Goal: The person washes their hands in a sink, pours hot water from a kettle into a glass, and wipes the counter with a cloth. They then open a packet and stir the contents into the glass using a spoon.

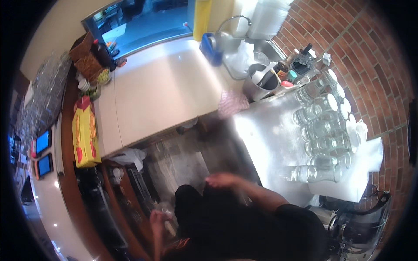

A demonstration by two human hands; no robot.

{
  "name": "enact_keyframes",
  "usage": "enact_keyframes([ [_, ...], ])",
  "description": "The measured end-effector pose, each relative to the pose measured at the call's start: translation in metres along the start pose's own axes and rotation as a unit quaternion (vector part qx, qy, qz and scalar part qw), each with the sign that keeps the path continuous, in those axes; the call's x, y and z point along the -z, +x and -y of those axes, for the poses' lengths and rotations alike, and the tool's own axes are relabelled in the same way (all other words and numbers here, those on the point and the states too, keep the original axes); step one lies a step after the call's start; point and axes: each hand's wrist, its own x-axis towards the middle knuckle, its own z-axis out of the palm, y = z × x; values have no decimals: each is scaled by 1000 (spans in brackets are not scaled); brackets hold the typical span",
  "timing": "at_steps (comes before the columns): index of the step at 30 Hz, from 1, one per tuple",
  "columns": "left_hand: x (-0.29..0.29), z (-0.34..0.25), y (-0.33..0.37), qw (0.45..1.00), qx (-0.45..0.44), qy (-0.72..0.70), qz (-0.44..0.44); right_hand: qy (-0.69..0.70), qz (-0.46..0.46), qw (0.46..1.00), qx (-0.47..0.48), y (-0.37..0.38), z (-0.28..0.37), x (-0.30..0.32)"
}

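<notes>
My left hand [159,219] is low in the view, beside the shelves under the left counter. Its fingers are curled against a clear, shiny object [166,209], too blurred to name. My right hand [221,179] hovers in front of my dark clothing, over the floor between the counters. It is smeared by motion, and I see no object in it. To its right stands the steel counter [272,150] with several clear glass jars [322,141] with white lids. A checked cloth [233,103] hangs over the corner of the pale counter [161,93].
A yellow box [85,135] stands on the left ledge. At the back right are a sink [272,50] with a white plastic bag [244,56], a metal bucket [254,89] and several bottles. A coffee-machine-like appliance [348,226] is at lower right, near the brick wall [370,65].
</notes>
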Motion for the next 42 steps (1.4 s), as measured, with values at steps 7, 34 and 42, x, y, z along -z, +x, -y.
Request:
enact_keyframes([
  [7,-216,-238,121,717,-474,437,266,407,-71,831,371,-9,206,78],
  [34,-750,-339,687,327,-370,835,243,401,-530,715,216,14,217,669],
  [42,-753,-319,677,342,-422,834,99,450,-412,758,231,41,233,675],
])
